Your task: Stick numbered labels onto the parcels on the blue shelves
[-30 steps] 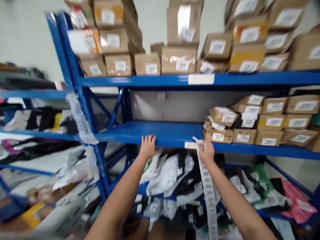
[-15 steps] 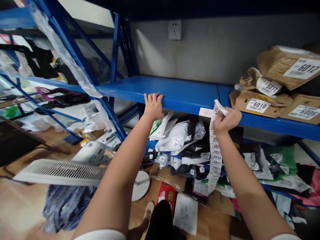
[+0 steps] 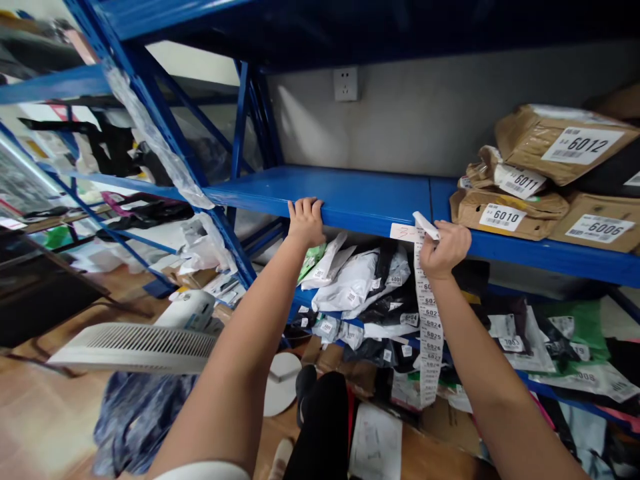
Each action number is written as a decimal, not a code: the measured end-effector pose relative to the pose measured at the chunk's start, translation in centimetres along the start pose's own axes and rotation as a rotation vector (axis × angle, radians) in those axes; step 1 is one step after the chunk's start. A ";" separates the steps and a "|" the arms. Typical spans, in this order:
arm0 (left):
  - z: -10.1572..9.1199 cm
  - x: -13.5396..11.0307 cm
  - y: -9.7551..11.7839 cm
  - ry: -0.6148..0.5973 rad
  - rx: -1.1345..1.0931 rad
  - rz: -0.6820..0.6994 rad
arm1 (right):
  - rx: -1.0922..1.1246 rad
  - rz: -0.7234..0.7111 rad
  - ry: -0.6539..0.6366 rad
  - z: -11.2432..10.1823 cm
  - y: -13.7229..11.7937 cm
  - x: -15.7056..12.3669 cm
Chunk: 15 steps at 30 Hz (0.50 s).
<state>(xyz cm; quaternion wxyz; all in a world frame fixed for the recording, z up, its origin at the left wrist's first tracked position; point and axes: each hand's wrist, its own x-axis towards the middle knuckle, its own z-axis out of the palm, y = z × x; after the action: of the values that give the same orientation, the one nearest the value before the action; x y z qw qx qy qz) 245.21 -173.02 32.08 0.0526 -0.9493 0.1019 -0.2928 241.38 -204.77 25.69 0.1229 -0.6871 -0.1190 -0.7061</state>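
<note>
- At the front edge of the blue shelf (image 3: pixel 345 193), our right hand (image 3: pixel 446 248) hides part of the label strip (image 3: pixel 430 333).
- Below the shelf, some bag labels (image 3: pixel 353 295) are too small for us to read.
- Lower left of the shelf, our left forearm (image 3: pixel 233 353) hides the fan's (image 3: pixel 140 345) end.

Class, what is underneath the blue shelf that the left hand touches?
Beneath the blue shelf, white, black and green bagged parcels lie piled. The hanging label strip and right forearm hide part of the pile; whatever the front parcels cover cannot be seen.
</note>
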 end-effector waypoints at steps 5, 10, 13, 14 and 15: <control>-1.5 -0.4 -0.1 -0.011 0.006 0.018 | -0.005 -0.050 0.061 -0.8 -1.1 1.1; -5.7 3.1 -1.9 0.071 -0.020 0.137 | -0.026 -0.051 0.090 -0.5 -1.7 1.5; -10.7 6.9 -3.3 0.259 -0.051 0.162 | -0.027 -0.058 0.092 0.0 -1.8 1.2; -12.6 8.3 -3.7 0.347 -0.055 0.143 | -0.023 -0.054 0.087 0.1 -1.8 1.1; -14.5 9.7 -4.0 0.458 -0.062 0.117 | -0.021 -0.043 0.083 0.2 -2.0 1.0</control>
<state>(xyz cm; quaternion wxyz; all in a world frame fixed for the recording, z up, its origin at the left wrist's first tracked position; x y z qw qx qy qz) 245.49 -171.85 49.90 0.0158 -0.8518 0.1751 -0.4935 240.90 -202.86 26.71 0.1053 -0.6556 -0.1211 -0.7378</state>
